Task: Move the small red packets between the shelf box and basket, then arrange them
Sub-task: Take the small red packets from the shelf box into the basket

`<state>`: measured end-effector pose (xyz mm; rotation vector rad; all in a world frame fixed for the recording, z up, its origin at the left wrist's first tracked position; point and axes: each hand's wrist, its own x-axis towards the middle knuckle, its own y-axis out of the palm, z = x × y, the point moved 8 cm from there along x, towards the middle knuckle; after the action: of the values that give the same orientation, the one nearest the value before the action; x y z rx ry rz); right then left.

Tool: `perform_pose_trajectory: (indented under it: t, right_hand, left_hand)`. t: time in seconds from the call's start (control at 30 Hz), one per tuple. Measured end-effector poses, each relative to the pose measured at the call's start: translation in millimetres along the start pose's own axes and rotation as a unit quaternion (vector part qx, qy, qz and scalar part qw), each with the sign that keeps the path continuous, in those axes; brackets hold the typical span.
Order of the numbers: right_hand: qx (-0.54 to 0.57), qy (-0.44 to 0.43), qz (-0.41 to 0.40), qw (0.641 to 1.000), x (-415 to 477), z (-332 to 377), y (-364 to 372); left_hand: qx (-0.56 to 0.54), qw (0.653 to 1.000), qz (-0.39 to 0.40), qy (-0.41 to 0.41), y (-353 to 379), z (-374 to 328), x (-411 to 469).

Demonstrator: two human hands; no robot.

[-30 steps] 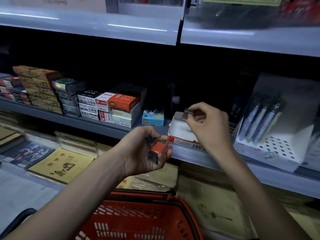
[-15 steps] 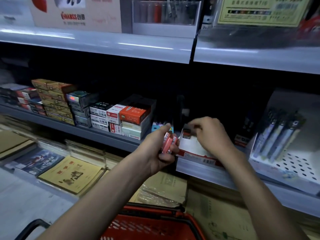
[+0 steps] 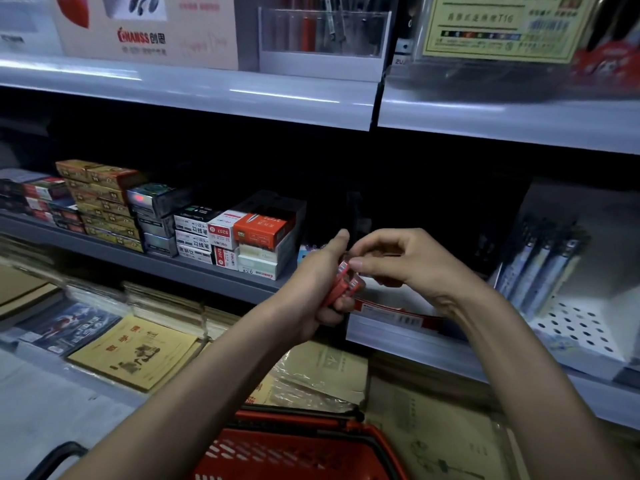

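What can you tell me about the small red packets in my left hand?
The small red packets are a few thin, flat, glossy red packs with white barcode labels at their ends, stacked face to face and tilted. The left hand grips them in front of the shelf box; the right hand touches their top edge with its fingers.

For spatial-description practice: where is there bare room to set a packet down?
Free: the grey ledge in front of the yellow booklet; the perforated tray below the pens. Crowded: the shelf box, under left hand and right hand.
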<state>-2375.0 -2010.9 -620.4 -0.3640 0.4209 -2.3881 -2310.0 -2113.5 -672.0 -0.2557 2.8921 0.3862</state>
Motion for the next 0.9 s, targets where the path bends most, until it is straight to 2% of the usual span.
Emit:
perform_pose_trajectory:
  t: [0.07, 0.17, 0.2, 0.23, 0.3, 0.4, 0.5, 0.57, 0.63, 0.7, 0.77, 0.83, 0.9]
  right_hand:
    - [0.008, 0.007, -0.025, 1.0, 0, -2, -6]
    - [0.049, 0.026, -0.118, 0.991, 2, -7, -28]
    - [0.009, 0.024, -0.163, 0.986, 3, -9, -38]
    - [-0.079, 0.02, -0.206, 0.975, 4, -10, -49]
    - [-0.269, 0.025, -0.252, 0.929, 4, -13, -60]
    - [-0.389, 0.055, -0.234, 0.889, 9, -27, -54]
    - [-0.472, 0.064, -0.165, 0.863, 19, -44, -39]
    - [-0.461, 0.079, -0.124, 0.875, 20, -55, -35]
    - [-0.423, 0.069, -0.123, 0.895, 21, -54, -35]
    - [-0.294, 0.041, -0.14, 0.944, 19, -40, -33]
    - [-0.109, 0.034, -0.101, 0.988, 15, -21, -19]
    - [0.004, 0.04, -0.042, 0.998, 7, -4, -1]
    - [0.026, 0.048, -0.038, 0.998, 2, 1, 3]
  left_hand:
    - [-0.018, 1.0, -0.001, -0.008, -3, 0, 1]
    - [-0.065, 0.997, -0.035, -0.035, -17, 3, 3]
    - [-0.077, 0.995, -0.044, -0.041, -22, 5, 5]
    - [-0.087, 0.994, -0.05, -0.044, -26, 6, 5]
    - [-0.103, 0.992, -0.058, -0.047, -32, 10, 4]
    - [-0.118, 0.99, -0.048, -0.054, -32, 14, 2]
    - [-0.116, 0.991, -0.009, -0.063, -25, 14, 1]
    - [-0.094, 0.994, 0.002, -0.06, -22, 13, 0]
    - [-0.067, 0.997, 0.011, -0.046, -19, 13, -1]
    - [-0.042, 0.999, 0.005, -0.024, -16, 11, -2]
    - [-0.028, 0.999, -0.039, 0.006, -18, 8, -1]
    - [-0.031, 0.995, -0.09, 0.032, -21, 4, 0]
    - [-0.034, 0.99, -0.125, 0.052, -20, -1, 0]
